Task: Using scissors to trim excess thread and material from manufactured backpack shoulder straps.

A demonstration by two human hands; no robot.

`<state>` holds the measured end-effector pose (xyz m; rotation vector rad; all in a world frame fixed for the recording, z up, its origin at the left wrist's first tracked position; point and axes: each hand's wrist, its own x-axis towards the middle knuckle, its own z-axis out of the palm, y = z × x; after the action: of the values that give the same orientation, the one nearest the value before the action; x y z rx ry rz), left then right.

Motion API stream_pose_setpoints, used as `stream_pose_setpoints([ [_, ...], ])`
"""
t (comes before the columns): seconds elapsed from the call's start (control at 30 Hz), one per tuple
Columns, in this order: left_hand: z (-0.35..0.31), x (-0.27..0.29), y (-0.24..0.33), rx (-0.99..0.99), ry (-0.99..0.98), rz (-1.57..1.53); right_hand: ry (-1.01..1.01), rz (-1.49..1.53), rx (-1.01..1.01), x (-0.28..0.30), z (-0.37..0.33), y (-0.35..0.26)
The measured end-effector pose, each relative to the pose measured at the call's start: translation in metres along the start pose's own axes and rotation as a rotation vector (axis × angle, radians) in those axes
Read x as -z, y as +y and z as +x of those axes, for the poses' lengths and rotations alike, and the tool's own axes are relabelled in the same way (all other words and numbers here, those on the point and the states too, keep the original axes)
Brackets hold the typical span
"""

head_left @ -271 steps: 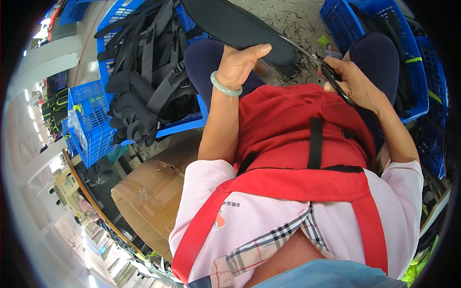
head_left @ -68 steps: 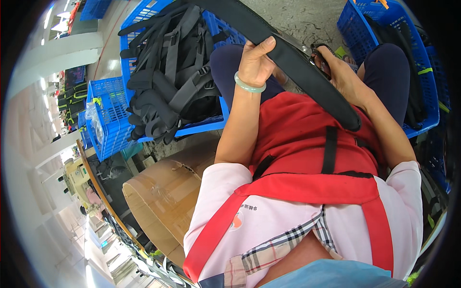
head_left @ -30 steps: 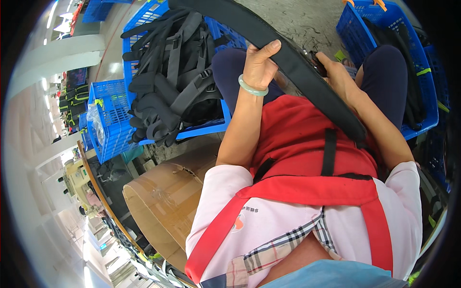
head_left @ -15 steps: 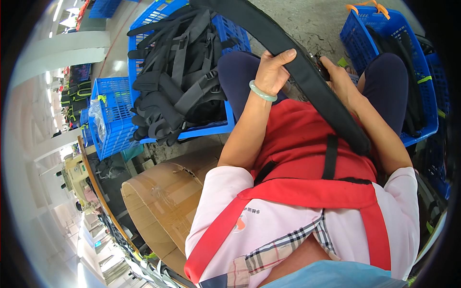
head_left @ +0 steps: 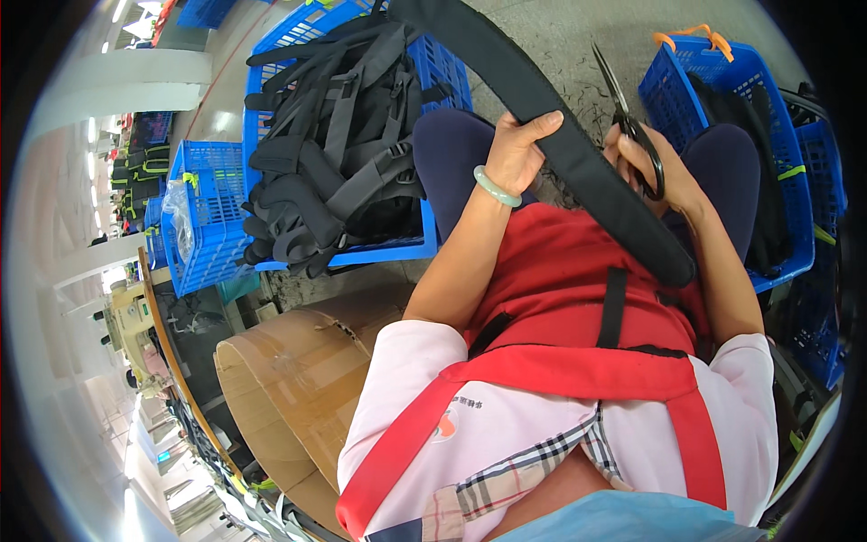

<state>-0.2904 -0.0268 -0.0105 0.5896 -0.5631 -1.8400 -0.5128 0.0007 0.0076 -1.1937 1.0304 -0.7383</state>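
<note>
My left hand (head_left: 522,149), with a pale green bangle on its wrist, grips a long black padded strap (head_left: 578,149) near its middle, thumb on top. The strap slants from the upper middle of the view down to the right, its rounded lower end over my red apron (head_left: 578,244). Just right of the strap, my right hand (head_left: 659,163) is closed on a pair of scissors (head_left: 623,113) with black handles. The blades point up and away from me, apart from the strap. Part of my right hand's fingers is hidden behind the handles and strap.
To the left, a blue crate (head_left: 339,257) is heaped with black straps (head_left: 339,135). Another blue crate (head_left: 673,86) with black pieces stands at the right. A cardboard drum (head_left: 298,379) sits at lower left, beside a blue basket (head_left: 212,217). Dark scraps litter the floor (head_left: 542,50).
The scissors, mostly hidden behind the strap before, now show with blades pointing upward. My right hand has turned and the strap has shifted slightly to the right and down.
</note>
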Motion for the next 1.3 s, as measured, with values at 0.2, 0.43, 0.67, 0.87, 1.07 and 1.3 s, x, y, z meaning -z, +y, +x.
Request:
stream_pose_setpoints([
  [0.2, 0.014, 0.008, 0.03, -0.12, 0.009, 0.065, -0.172, -0.197, -0.008, -0.014, -0.01, -0.016],
  [0.43, 0.024, 0.019, 0.06, -0.209, 0.016, 0.043, -0.167, -0.3, -0.034, -0.013, -0.004, -0.016],
  [0.67, 0.022, 0.02, 0.06, -0.188, 0.003, 0.015, -0.119, -0.258, -0.072, -0.019, 0.003, -0.013],
  [0.87, 0.023, 0.025, 0.06, -0.195, 0.085, -0.03, 0.024, -0.331, 0.092, -0.031, 0.022, -0.021],
  [1.07, 0.021, 0.023, 0.059, -0.19, 0.065, -0.036, -0.033, -0.61, 0.06, -0.043, 0.043, -0.038],
  [1.3, 0.021, 0.021, 0.059, -0.227, 0.054, -0.036, -0.016, -0.51, 0.093, -0.054, 0.067, -0.039],
])
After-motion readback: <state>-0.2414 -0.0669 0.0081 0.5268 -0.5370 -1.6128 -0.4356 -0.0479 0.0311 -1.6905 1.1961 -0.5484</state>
